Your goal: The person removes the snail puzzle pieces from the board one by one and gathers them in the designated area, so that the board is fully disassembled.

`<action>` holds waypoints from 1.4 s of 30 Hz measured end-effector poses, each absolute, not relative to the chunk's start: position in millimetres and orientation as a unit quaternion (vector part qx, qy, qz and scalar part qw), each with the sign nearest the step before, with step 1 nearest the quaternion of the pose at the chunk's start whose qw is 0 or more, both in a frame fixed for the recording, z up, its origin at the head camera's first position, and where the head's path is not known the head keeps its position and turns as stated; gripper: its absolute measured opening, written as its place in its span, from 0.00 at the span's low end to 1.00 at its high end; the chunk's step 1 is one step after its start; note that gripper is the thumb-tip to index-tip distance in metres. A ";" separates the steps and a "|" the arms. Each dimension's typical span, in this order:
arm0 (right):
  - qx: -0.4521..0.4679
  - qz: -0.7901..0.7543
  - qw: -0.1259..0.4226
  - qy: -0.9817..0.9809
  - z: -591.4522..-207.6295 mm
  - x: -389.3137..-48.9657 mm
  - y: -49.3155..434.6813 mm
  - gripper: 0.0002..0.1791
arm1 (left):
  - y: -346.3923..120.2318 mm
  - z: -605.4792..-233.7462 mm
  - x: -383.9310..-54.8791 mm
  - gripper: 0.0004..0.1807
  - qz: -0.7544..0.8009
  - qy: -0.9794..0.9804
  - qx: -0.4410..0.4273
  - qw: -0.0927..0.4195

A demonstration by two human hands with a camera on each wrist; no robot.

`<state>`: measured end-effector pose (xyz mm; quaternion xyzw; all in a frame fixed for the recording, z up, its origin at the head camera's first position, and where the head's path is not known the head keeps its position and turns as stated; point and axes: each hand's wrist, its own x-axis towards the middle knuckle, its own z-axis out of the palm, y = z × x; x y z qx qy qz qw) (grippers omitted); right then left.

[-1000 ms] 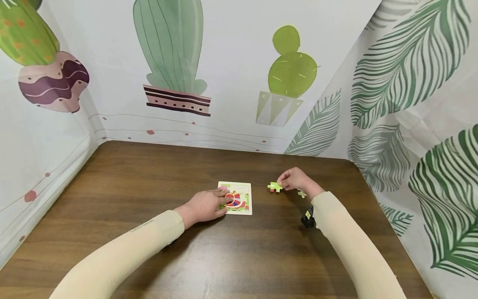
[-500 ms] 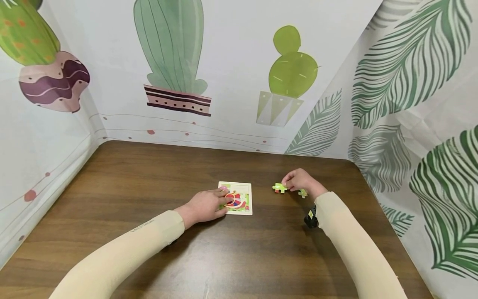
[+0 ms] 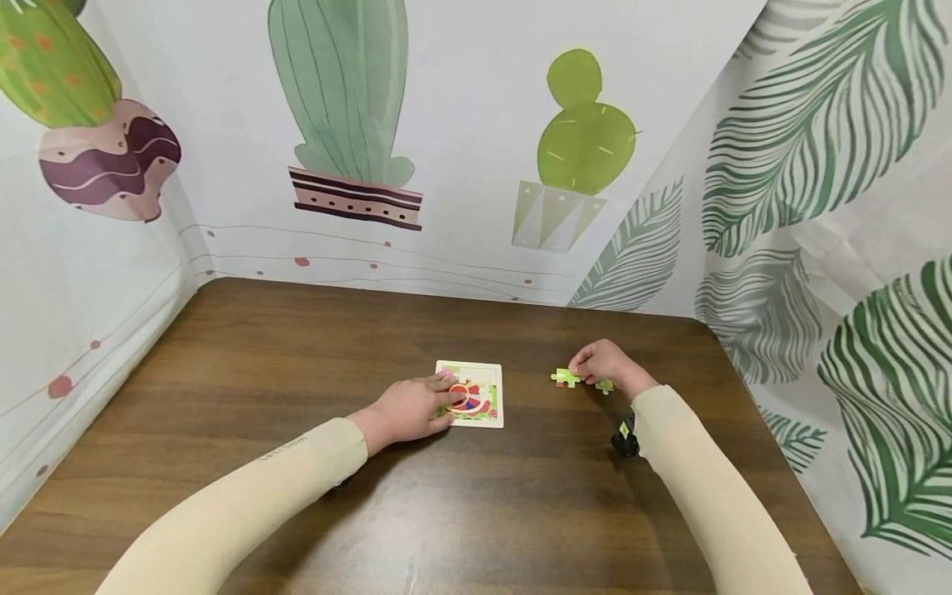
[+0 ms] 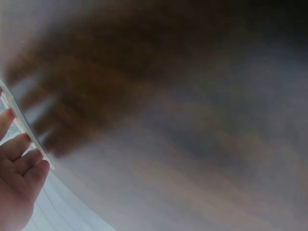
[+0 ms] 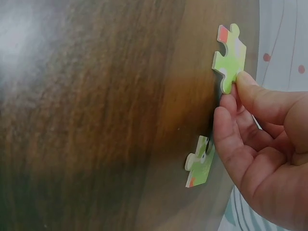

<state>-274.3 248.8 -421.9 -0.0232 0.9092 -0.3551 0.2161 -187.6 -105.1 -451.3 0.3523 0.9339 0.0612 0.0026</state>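
Observation:
My left hand (image 3: pixel 405 408) rests with fairly straight fingers on a small puzzle board (image 3: pixel 487 374), which has a pale frame and a red and blue snail-like picture. In the left wrist view its fingers (image 4: pixel 18 147) lie along the board's edge. To the right, my right hand (image 3: pixel 604 364) pinches a green jigsaw piece (image 5: pixel 233 57) with a red corner between thumb and fingertips. A second green jigsaw piece (image 5: pixel 201 163) lies on the table just beside that hand, partly covered by it in the head view.
The brown wooden table (image 3: pixel 320 330) meets a white printed backdrop (image 3: pixel 461 165) at the back and sides. A black device (image 3: pixel 625 438) sits at the right wrist, below the sleeve (image 3: pixel 706 471).
My right hand has moved a little to the right and nearer, with the pinched jigsaw piece, toward the second piece. My left hand has stayed on the board.

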 end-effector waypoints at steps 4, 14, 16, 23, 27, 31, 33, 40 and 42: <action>-0.025 -0.345 0.204 0.916 -424.9 -275.6 248.8 0.09 | -105.0 -450.7 -188.0 0.23 0.063 0.934 0.351 0.003; -0.028 -0.314 0.191 0.930 -431.2 -279.0 248.7 0.09 | -105.3 -451.6 -188.1 0.23 0.061 0.937 0.344 0.013; -0.027 -0.310 0.190 0.931 -431.0 -279.1 248.7 0.09 | -104.9 -452.1 -188.6 0.24 0.061 0.938 0.342 0.015; -0.030 -0.304 0.181 0.935 -430.7 -278.7 247.4 0.09 | -104.4 -452.7 -189.1 0.24 0.060 0.938 0.340 0.016; -0.039 -0.293 0.172 0.940 -431.0 -277.1 245.6 0.09 | -104.8 -453.3 -188.6 0.24 0.062 0.939 0.339 0.018; -0.041 -0.278 0.165 0.946 -430.8 -275.5 244.7 0.09 | -104.6 -453.4 -188.4 0.24 0.064 0.938 0.339 0.018; -0.040 -0.274 0.164 0.947 -430.9 -275.2 244.4 0.09 | -104.5 -452.9 -188.4 0.24 0.063 0.938 0.340 0.019; -0.036 -0.270 0.160 0.949 -430.8 -274.4 243.2 0.09 | -105.6 -451.8 -189.2 0.23 0.057 0.936 0.347 0.014; -0.035 -0.271 0.160 0.948 -431.5 -274.1 243.8 0.09 | -105.3 -452.8 -189.3 0.22 0.056 0.935 0.350 0.008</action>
